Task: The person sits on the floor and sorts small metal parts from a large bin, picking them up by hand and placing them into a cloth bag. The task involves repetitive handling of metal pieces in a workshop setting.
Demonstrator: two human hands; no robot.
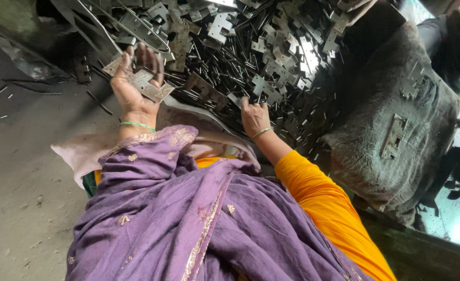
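Heap of flat metal plates (pixel 251 57) mixed with thin pins, loose on floor, no bin around it. Grey sack (pixel 391 130) just right of heap, one notched plate (pixel 394 136) lying on its top, long axis near upright in view. Left hand (pixel 133 88) at heap's near-left edge, palm up, fingers curled round small stack of plates (pixel 149 88), long axis slanting down-right. Right hand (pixel 255 117) at heap's near edge, fingers buried among pieces; grip cannot be told.
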